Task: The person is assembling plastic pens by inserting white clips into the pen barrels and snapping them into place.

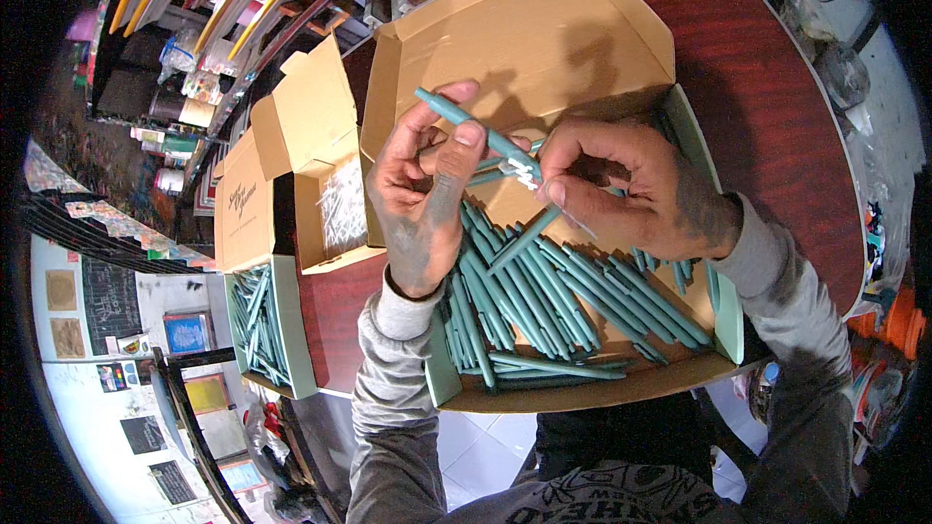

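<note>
My left hand is closed round a teal pen barrel, which slants down toward my right hand. Small white pieces sit at the barrel's lower end, between the two hands. The fingers of my right hand are pinched beside them; a second teal barrel slants out below those fingers, and I cannot tell whether they grip it. More slim teal parts show behind the left fingers. Under both hands stands an open cardboard box with many teal pen barrels lying in it.
Left of the large box, a smaller cardboard box holds thin white pieces. Nearer me on that side, a box contains more teal barrels. All stand on a dark red table. Crowded shelves rise at the far left.
</note>
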A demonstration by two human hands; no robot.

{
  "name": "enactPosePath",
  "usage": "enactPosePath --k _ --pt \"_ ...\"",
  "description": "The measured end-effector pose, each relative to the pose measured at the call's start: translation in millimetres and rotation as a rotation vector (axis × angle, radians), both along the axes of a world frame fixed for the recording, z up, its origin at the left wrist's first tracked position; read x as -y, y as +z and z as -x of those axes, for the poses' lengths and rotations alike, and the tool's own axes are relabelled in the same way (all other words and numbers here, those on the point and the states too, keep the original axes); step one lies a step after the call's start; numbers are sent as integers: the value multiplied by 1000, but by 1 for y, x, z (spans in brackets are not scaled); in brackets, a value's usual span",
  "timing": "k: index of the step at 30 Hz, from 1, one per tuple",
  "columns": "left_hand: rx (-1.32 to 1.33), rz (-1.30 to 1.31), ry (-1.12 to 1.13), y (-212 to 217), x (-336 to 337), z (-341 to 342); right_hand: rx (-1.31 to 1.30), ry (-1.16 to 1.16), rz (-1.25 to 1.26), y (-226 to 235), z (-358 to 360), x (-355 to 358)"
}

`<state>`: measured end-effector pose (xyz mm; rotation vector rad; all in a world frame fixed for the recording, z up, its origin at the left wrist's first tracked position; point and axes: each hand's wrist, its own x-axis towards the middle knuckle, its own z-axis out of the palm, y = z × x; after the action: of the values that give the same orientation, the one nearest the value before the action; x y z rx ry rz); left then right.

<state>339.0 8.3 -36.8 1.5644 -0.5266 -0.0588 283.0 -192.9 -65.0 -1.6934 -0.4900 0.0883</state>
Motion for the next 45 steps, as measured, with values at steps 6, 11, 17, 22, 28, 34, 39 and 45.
enactPosePath --k 6,11,17,22,28,34,39,45 --pt "40 -51 71 -2 -5 1 99 26 -93 -5 -1 -3" --pt "162 91 9 -11 -9 -15 134 -27 -8 -4 -2 1" --pt "94 70 20 -14 -11 -13 -108 6 -335 -3 -1 0" --pt "37 145 5 -15 -21 -17 -90 64 -253 2 -2 2" --pt "21 119 -14 -15 -13 -15 -2 30 -170 -2 -1 1" --pt "-107 67 -107 -11 -10 -5 -33 51 -271 -2 0 -6" --pt "-115 18 -123 -14 -10 -5 -37 58 -275 -4 1 -6" --pt "-90 -16 -108 -13 -11 -3 -57 66 -302 -3 2 -5"
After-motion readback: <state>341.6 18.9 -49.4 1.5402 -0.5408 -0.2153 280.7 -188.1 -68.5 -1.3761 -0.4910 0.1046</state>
